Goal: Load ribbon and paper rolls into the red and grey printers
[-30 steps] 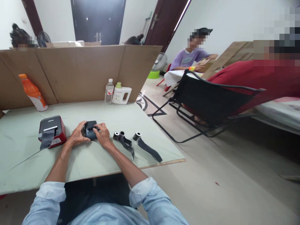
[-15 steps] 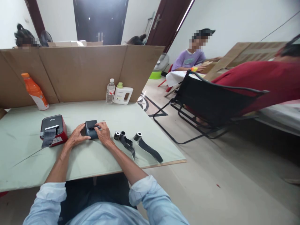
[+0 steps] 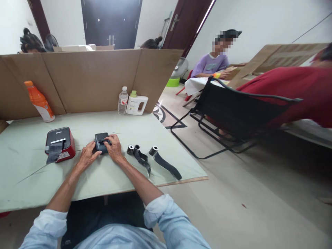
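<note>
A small dark box-shaped device [image 3: 100,137] lies on the pale green tabletop in front of me. My left hand [image 3: 87,155] is curled around its left side, thumb along the near edge. My right hand [image 3: 114,148] bends over its right side, fingers pinching a thin dark piece [image 3: 103,140] on top; its exact kind is unclear. To the left stands a red and black label printer [image 3: 60,142] with a dark strip [image 3: 54,153] hanging from its front. Right of my hands lie small rolls with dark strips partly unwound, among them a roll [image 3: 154,150] with a long tail.
An orange bottle [image 3: 40,102], a clear water bottle [image 3: 122,101] and a white jug [image 3: 137,105] stand along the cardboard partition [image 3: 93,83]. A black folding chair [image 3: 233,117] is at the right, beside a person in red [image 3: 290,88]. Another person in purple [image 3: 211,65] sits farther back.
My left hand has come in closer against the left side of the device. The right hand stays on top of it with little movement. The camera view has shifted slightly.
</note>
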